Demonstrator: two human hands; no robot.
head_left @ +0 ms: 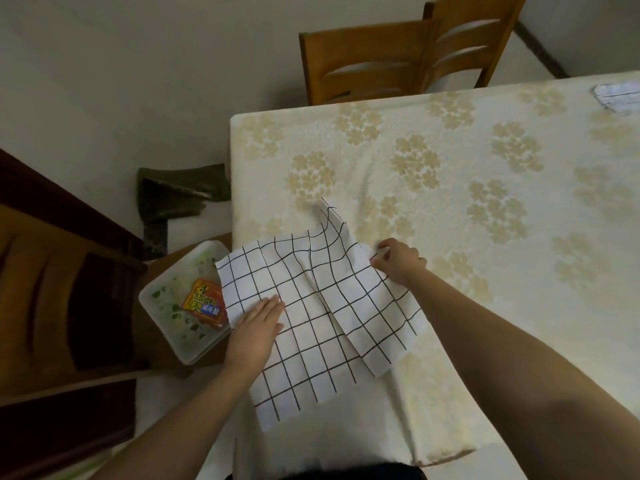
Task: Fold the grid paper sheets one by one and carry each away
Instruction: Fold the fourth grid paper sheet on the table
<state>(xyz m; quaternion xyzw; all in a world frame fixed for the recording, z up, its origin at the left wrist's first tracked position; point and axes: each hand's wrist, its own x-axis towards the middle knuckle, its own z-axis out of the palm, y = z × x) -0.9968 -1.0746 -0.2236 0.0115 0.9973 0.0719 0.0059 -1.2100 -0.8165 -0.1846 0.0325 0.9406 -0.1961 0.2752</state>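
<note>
Under my left hand (258, 327) the grid paper sheet (311, 327) reads as thin matt white paper ruled with black lines, creased and buckled along its middle. My right hand (398, 261) pinches its far edge, where the paper lifts in a soft curl. The tablecloth (485, 202) is woven cloth, cream with a faint sheen and a raised tan floral pattern, wrinkled near the sheet. The chair (381, 60) beyond is varnished wood, smooth and semi-glossy. The tray (166, 289) beside the table looks like white plastic, smeared. The packet (204, 303) in it is glossy printed film.
</note>
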